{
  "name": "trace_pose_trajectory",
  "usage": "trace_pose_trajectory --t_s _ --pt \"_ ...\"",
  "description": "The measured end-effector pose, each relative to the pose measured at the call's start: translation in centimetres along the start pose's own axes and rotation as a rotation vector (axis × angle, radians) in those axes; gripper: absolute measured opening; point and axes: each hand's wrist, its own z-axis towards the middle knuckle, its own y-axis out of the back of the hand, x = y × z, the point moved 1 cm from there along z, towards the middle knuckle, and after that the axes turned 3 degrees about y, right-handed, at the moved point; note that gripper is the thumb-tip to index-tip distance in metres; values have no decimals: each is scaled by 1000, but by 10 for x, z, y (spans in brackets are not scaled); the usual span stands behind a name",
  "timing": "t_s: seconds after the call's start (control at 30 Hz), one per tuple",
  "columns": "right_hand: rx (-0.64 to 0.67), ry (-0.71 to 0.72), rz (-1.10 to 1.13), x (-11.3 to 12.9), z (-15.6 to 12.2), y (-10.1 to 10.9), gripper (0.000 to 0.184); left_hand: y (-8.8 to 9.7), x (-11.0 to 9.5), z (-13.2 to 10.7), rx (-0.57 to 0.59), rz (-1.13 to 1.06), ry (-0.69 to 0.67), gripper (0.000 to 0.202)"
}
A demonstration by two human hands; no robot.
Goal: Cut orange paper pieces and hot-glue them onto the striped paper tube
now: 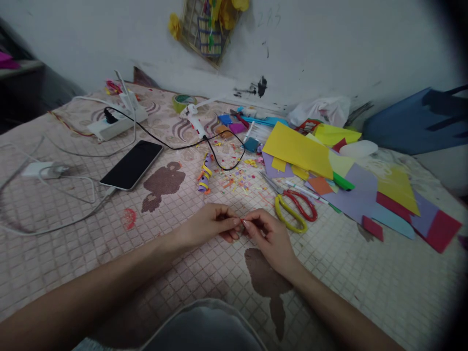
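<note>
My left hand [215, 222] and my right hand [268, 236] meet over the tiled-pattern tablecloth, fingertips pinched together. Between them shows a tiny reddish piece [242, 221], too small to make out what it is. Just beyond the hands lies a rolled purple tube [205, 173] wound with a yellow strip. To the right of my right hand rest scissors [295, 207] with one yellow and one red handle, blades pointing away to the left. Small coloured paper scraps [239, 180] are scattered between the tube and the scissors.
A white glue gun [195, 122] with a black cord lies behind, near a roll of green tape [184, 102]. On the left are a tablet [132, 165], a charger [41, 170] and a power strip [117, 122]. Coloured sheets [298, 150] pile up on the right.
</note>
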Motion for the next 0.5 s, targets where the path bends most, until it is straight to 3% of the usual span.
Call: trace_pose_trajectory --t_s 0.2,0.4,0.5 --pt "4 19 -71 -1 0 0 8 -1 3 -1 -82 188 -120 19" --pt "-6 89 -149 1 -1 0 9 -2 -1 -4 -116 321 -144 17" --pt "15 21 -83 1 0 0 9 -2 -2 -5 -123 400 -166 16"
